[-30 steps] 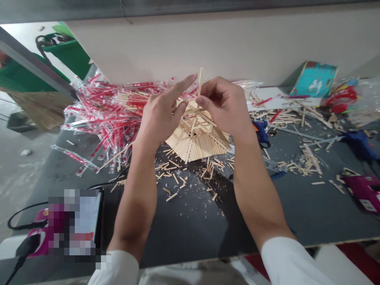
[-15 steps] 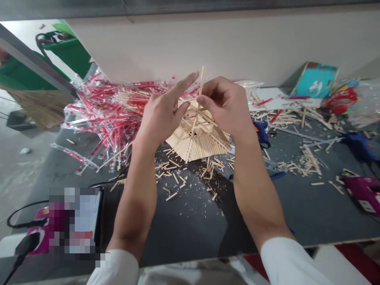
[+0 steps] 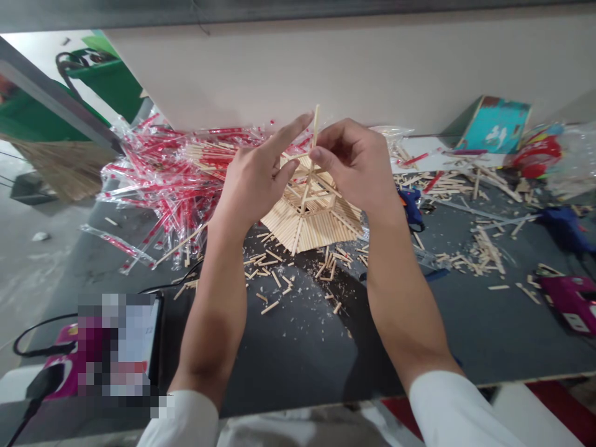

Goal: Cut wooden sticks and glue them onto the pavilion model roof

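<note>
A small model built of thin wooden sticks (image 3: pixel 321 233) stands on the dark table, with a flared, roof-like skirt and an open frame rising above it. One wooden stick (image 3: pixel 316 127) sticks up from its peak. Thumb and fingers of my right hand (image 3: pixel 361 164) pinch this stick low down, close to where the frame's sticks meet. My left hand (image 3: pixel 256 177) is at the left of the model, index finger stretched out to the stick's upper end and thumb apart. Whether that fingertip touches the stick is hard to tell. My left hand's other fingers are partly hidden.
Red-and-clear plastic wrappers (image 3: pixel 162 180) with sticks heap up at left. Short stick offcuts (image 3: pixel 274 279) litter the table. Blue glue guns (image 3: pixel 565 226) lie at right, one beside my right forearm. Magenta power strips (image 3: pixel 565 298) and a phone-like device (image 3: pixel 139 341) sit near the front.
My left index fingertip has come very slightly closer to the top of the upright stick. My right hand keeps its pinch in the same place.
</note>
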The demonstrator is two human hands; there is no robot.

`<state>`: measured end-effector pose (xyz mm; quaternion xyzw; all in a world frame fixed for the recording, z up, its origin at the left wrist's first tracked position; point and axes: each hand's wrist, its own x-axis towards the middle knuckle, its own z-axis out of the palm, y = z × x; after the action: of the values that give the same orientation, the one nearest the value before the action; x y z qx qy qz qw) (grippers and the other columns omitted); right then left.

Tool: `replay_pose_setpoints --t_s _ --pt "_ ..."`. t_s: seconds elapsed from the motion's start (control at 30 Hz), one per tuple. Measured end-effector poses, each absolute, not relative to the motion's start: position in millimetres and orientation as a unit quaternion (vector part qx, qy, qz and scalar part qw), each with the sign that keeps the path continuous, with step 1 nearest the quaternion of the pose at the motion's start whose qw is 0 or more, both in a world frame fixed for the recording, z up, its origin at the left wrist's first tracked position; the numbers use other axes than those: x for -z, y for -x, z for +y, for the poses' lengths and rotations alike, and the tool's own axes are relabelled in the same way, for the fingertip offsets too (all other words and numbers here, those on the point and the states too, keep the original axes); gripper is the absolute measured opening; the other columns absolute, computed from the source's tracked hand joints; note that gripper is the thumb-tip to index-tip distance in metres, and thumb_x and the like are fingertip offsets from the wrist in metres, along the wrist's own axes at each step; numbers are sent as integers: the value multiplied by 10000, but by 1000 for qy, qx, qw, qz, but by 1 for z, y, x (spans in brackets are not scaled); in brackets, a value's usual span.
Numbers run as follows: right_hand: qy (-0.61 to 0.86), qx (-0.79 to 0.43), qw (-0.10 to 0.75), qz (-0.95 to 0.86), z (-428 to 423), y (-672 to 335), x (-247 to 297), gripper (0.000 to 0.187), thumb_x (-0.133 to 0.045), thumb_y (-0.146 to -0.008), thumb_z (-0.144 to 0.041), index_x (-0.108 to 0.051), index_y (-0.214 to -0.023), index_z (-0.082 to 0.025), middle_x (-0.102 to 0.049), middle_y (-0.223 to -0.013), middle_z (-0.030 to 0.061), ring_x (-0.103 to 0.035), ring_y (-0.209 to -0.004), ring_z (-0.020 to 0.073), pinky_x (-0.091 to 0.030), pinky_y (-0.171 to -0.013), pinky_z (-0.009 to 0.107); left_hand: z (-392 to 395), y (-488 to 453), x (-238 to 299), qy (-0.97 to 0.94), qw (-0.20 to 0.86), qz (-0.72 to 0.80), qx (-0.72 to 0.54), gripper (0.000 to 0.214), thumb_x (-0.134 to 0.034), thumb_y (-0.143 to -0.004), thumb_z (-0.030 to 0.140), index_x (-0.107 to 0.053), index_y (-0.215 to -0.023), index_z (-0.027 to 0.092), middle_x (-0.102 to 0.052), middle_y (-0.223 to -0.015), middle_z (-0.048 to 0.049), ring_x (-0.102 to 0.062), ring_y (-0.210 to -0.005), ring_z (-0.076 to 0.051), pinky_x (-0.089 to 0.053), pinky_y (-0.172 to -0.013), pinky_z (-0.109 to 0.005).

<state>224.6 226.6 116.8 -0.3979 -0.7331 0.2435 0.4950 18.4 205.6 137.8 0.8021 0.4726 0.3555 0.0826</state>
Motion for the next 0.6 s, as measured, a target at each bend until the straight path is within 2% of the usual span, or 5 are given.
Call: replay_pose_setpoints --t_s 0.2,0.4,0.6 --pt "386 -246 498 -737 228 -224 -113 510 -567 -916 -771 -659 -1007 -278 -692 -967 68 -696 -1019 282 -633 -845 505 205 -18 -138 -810 70 467 -349 543 -582 -953 325 -567 -1495 307 -585 -658 6 -488 -617 -178 -454 -730 -310" --pt "390 -246 492 -739 227 -223 -115 467 -641 -893 -735 -657 -975 -276 -691 -929 60 -697 -964 271 -642 -831 499 202 -20 -139 -815 36 469 -337 507 -570 -960 303 -589 -1466 338 -639 -705 -14 -563 -677 -190 -462 -733 -319" --pt "394 -232 480 -749 225 -224 -118 422 -646 -914 -692 -643 -975 -275 -672 -922 59 -673 -969 261 -635 -829 468 201 -22 -138 -815 29 471 -337 485 -559 -975 301 -602 -1458 316 -671 -734 -24 -603 -707 -192 -468 -741 -318"
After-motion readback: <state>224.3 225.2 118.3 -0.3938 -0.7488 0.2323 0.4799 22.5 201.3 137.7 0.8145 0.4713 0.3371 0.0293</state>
